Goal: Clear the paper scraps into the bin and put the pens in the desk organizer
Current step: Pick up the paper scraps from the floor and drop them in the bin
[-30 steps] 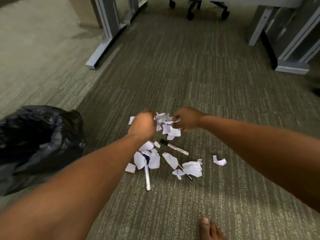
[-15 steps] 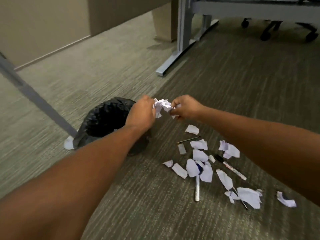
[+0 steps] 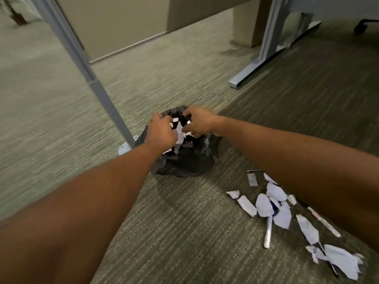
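A bin lined with a black bag (image 3: pixel 190 162) stands on the carpet at centre. My left hand (image 3: pixel 162 132) and my right hand (image 3: pixel 200 124) hover over its mouth, fingers spread apart. White paper scraps (image 3: pixel 179 130) hang between and below them, dropping into the bag. More torn scraps (image 3: pixel 264 203) lie on the carpet at lower right, under my right forearm. Among them lie a silver pen (image 3: pixel 268 232), a white marker with a black cap (image 3: pixel 326 223) and a thin dark pen (image 3: pixel 254 171). No desk organizer is in view.
A slanted grey table leg (image 3: pixel 98 95) ends in a foot plate (image 3: pixel 124 149) touching the bin's left side. A grey desk foot (image 3: pixel 256 66) lies on the floor at upper right, with a chair caster (image 3: pixel 361 27) beyond. A wall runs behind.
Both hands carried the bunched scraps left from the pile to above the bin, then spread their fingers; the scraps are now falling in. My view swung left.
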### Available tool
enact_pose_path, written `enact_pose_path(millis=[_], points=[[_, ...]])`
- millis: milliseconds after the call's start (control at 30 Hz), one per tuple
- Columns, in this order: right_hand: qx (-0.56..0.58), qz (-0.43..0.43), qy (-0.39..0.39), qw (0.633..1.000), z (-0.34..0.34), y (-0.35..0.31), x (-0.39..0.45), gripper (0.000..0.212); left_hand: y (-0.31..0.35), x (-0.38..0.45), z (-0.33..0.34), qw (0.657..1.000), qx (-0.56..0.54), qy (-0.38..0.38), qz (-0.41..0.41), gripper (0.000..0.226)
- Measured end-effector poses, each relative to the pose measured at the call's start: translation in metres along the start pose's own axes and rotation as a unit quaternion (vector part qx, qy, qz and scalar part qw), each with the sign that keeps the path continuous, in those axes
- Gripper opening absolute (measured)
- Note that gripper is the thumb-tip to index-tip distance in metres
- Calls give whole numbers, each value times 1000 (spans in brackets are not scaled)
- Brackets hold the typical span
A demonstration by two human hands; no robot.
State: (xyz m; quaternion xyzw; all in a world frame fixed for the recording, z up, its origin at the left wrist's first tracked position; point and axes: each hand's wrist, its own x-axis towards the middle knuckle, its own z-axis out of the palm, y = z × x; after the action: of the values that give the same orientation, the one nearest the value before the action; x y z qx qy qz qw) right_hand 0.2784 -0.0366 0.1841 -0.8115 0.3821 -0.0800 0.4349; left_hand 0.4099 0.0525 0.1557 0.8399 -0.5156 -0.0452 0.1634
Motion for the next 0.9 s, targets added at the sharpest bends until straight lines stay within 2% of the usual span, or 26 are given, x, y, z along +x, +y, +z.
enact_pose_path(millis=[67,200,267,367,467,600,700,800,900], points=[[-12,-15,5,1000,2,1,1,53,-3,-1,1,1000,-8,-1,1,41],[-40,-34,73,996,-7,16,-5,34,2,-11,1,998,-24,52,36,35],[-59,-27,111,992,-18,31,-13,24,14,-17,2,993,-52,77,78,32],[-106,0,147,983,-30,61,-29,22,44,-26,6,974,-86,86,189,31],[-143,27,128,981,-39,96,-48,21,80,-39,19,952,-114,63,276,29],[-205,76,66,974,-50,135,-65,23,116,-53,49,937,-125,14,325,29],[-239,121,32,963,-52,160,-76,28,129,-62,79,950,-63,-42,303,35],[-263,144,2,954,-52,184,-90,37,135,-73,106,975,-2,-83,207,44],[-273,146,-26,951,-46,210,-103,38,137,-90,131,980,62,-165,91,54]])
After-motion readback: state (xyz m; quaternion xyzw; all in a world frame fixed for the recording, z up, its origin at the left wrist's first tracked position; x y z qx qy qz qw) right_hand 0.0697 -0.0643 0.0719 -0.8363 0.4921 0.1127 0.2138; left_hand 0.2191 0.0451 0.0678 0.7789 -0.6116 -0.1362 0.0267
